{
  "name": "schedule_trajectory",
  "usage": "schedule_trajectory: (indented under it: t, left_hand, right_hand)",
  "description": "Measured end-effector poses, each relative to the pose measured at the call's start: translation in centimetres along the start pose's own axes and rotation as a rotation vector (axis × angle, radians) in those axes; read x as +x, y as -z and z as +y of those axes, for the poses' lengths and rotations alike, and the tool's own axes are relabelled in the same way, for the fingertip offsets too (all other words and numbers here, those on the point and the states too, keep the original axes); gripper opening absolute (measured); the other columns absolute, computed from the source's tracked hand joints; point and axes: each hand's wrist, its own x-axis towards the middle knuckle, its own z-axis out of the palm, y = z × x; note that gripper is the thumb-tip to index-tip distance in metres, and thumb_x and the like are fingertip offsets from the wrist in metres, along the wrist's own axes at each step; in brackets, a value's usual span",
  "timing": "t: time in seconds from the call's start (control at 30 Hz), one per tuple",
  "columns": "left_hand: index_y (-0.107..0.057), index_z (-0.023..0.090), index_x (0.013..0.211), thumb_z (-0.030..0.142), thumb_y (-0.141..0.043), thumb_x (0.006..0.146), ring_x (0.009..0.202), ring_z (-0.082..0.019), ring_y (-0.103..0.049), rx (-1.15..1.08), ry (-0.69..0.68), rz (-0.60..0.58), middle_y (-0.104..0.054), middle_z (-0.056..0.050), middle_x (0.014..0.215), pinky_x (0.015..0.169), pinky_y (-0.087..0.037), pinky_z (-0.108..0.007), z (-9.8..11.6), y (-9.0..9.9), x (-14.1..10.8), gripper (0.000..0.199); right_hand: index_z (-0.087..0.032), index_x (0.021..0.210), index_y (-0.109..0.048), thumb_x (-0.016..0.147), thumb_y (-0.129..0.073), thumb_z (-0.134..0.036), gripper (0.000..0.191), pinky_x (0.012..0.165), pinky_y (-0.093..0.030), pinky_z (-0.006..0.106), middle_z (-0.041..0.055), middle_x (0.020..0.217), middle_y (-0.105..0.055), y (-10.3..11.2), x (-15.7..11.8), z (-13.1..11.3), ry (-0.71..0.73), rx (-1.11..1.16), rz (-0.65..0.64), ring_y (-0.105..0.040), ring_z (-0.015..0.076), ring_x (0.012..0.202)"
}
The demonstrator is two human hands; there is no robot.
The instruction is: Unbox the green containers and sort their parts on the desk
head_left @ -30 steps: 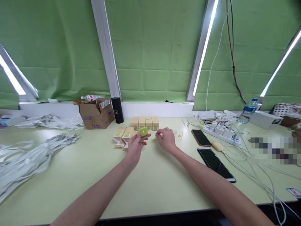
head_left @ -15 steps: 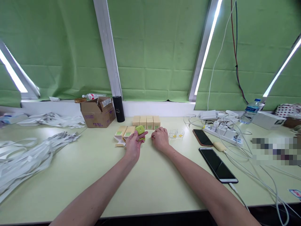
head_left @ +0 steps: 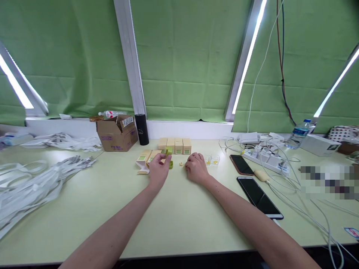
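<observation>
My left hand pinches a small green square piece with rounded corners, held up nearly edge-on above the table. Just right of those fingers, a second green piece rests on the tabletop, partly covered. My right hand lies on the table with its fingers curled inward; whatever they may hold is hidden. Between the hands sits a tiny yellowish item, close to the right fingertips. Small clear plastic holders with yellow centres stand beyond the right hand. Opened beige boxes with green windows stand behind the left hand.
Several closed beige boxes form a row at the back. A carton and black cylinder stand left of them. White straps cover the far left. Phones, a power strip and loose cables lie right.
My left hand has turned the green piece from face-on to edge-on. My right hand has shifted slightly right, and the tiny yellowish item now shows on the table between the hands.
</observation>
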Motion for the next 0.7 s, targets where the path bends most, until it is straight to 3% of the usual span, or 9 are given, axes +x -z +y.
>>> schedule_trajectory:
  t: [0.13,0.3,0.53,0.7]
  left_hand:
    - [-0.071,0.023,0.086,0.047,-0.073,0.084,0.087,-0.025,-0.065,0.233,-0.092,0.008,-0.074,-0.006,0.093,0.080,-0.049,-0.038,-0.2,0.2,0.0,0.024]
    - [-0.072,0.025,0.088,0.039,-0.072,0.085,0.107,-0.031,-0.064,0.370,-0.182,0.013,-0.072,-0.008,0.102,0.099,-0.046,-0.049,-0.5,0.1,0.1,0.014]
    - [-0.071,0.027,0.089,0.032,-0.072,0.086,0.112,-0.035,-0.061,0.558,-0.258,-0.040,-0.071,-0.009,0.097,0.104,-0.042,-0.056,-1.0,0.3,0.2,0.006]
    - [-0.071,0.028,0.086,0.030,-0.073,0.084,0.111,-0.037,-0.059,0.581,-0.350,-0.055,-0.073,-0.010,0.095,0.101,-0.042,-0.057,-1.2,0.1,0.3,0.003]
  right_hand:
    - [-0.021,0.082,-0.082,0.081,-0.066,-0.009,0.020,0.100,-0.036,0.047,0.0114,0.093,-0.070,-0.5,0.4,-0.1,-0.001,-0.046,0.000,-0.050,0.0298,0.106]
    - [-0.022,0.085,-0.083,0.081,-0.066,-0.010,0.021,0.102,-0.035,0.049,0.0132,0.096,-0.070,-0.8,1.6,0.0,-0.033,-0.105,-0.002,-0.050,0.0313,0.109]
    - [-0.019,0.088,-0.083,0.078,-0.069,-0.011,0.019,0.103,-0.034,0.049,0.0150,0.097,-0.069,-1.1,1.7,-0.5,-0.046,-0.121,-0.029,-0.049,0.0329,0.110]
    - [-0.020,0.097,-0.080,0.077,-0.070,-0.008,0.025,0.105,-0.035,0.048,0.0133,0.103,-0.070,0.1,0.9,-1.1,-0.036,-0.053,0.013,-0.051,0.0322,0.112]
